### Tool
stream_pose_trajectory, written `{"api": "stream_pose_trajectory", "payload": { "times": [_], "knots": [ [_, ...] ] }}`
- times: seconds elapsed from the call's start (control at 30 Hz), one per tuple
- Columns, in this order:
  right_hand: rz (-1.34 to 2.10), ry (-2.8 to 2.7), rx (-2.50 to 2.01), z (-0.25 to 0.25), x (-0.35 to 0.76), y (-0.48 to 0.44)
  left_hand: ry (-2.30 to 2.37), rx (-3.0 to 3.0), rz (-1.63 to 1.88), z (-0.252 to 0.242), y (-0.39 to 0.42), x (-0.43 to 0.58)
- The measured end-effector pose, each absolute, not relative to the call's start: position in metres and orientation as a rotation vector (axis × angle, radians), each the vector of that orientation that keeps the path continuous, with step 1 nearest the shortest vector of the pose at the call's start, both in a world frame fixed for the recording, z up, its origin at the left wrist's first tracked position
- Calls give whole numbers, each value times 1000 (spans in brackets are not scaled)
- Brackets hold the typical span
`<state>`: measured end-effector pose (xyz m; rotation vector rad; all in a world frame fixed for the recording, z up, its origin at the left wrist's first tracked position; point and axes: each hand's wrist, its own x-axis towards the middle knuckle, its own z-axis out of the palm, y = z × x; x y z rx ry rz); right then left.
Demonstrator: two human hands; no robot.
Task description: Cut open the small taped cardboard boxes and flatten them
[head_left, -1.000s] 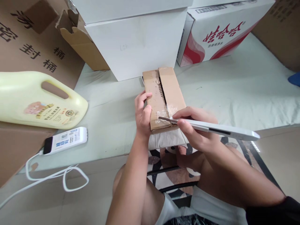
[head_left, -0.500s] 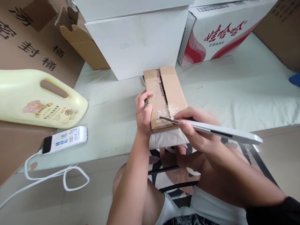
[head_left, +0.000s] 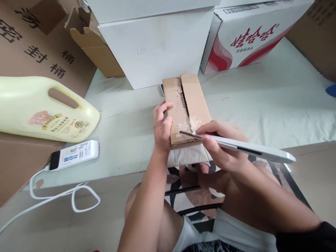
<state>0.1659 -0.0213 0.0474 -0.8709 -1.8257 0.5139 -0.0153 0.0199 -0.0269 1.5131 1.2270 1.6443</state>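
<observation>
Where the carton lies: the small cardboard box sits centre frame, flat on the pale sheet. Its near end is at the sheet's edge and a large white box stands just behind it.
Left hand: our left hand is closed over the box's left edge, fingers and thumb curled onto the top flap and side wall, pinning it down.
Right hand: our right hand is wrapped tight round the utility knife, held near its front. The blade lies across the near end of the top, touching the flaps.
Seam: the two top flaps stand slightly apart down the middle, with corrugated edge showing. Wrinkled clear tape bridges them at the near end only.
Weight: we judge it light, since one hand steadies it. Contents are not visible.
Stiffness: corrugated board, firm at walls and corners. The flaps are likely springy and easy to dent over the gap.
Surface: dry card should grip well; the tape patch looks slick.
Where to hold: the long side walls, low and off the blade's line, not the flaps.
Around: yellow jug at left, white power bank below it, red-and-white carton upper right.
</observation>
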Motion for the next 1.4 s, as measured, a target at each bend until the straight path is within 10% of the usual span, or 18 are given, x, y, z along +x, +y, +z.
{"api": "stream_pose_trajectory", "payload": {
  "times": [1.4],
  "knots": [
    [569,-1825,-896,49,167,-22,1215,1477,1638,-28,21,-14]
  ]
}}
